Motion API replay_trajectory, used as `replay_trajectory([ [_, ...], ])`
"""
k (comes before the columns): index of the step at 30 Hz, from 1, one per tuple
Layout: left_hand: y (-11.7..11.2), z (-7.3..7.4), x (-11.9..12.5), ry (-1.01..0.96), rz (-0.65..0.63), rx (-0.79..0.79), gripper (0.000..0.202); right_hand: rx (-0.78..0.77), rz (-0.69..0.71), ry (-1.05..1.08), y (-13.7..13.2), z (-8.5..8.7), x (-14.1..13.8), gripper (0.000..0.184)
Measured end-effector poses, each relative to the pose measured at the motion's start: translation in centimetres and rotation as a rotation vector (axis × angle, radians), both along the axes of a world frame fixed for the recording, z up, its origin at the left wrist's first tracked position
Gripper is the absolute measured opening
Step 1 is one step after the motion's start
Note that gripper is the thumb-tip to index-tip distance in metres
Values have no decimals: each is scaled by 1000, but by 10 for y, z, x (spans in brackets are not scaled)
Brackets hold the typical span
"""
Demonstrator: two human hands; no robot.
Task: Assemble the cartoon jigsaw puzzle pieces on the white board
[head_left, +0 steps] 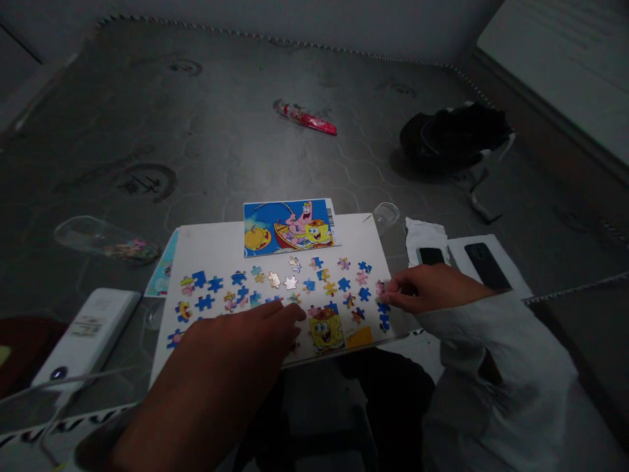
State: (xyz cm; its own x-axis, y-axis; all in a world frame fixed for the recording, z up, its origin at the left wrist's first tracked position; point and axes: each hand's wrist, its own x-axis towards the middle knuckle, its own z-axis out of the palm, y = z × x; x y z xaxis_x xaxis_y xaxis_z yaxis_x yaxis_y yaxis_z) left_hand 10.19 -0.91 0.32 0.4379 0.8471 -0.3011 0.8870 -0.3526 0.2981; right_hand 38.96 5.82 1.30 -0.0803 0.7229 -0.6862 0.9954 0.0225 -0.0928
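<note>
Loose jigsaw pieces [204, 302], many of them blue, are spread over a white board [216, 242]. My left hand [246, 337] reaches low across the front of the board, back upward, fingers loosely bent and a little apart. Its fingertips are beside a joined patch of puzzle [325, 330] showing a yellow cartoon face; what lies under the palm is hidden. At the board's right edge my right hand [422, 288] is closed in a pinch on a pinkish puzzle piece [380, 288]. Blue pieces [384, 321] lie just below those fingers. The picture card [289, 227] rests at the board's back edge.
A clear container with pieces [132, 250] and a white power bank [91, 334] lie left. To the right are two phones [486, 265] and a white cloth or paper [417, 233]. Farther off are a red packet [309, 119] and a black bag [455, 137].
</note>
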Motion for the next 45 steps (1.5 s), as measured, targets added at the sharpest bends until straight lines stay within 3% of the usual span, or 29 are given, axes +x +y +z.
replay_trajectory([
  [6, 3, -1, 0, 2, -3, 14, 33, 9, 15, -34, 0, 1, -1, 24],
  [11, 5, 2, 6, 40, -17, 22, 30, 6, 49, -63, -3, 2, -34, 13],
  [19, 7, 6, 3, 46, 16, -36, 30, -20, 41, -181, -7, 3, -75, 27],
  [30, 4, 2, -3, 62, 2, 32, 33, 27, 87, -131, -9, -10, -76, 19],
  [37, 5, 3, -4, 90, 25, 50, 34, 50, 71, -183, -4, -11, -72, 28],
  [45, 9, 12, -1, 113, 13, 20, 31, 13, 130, -78, 0, -16, -66, 10],
])
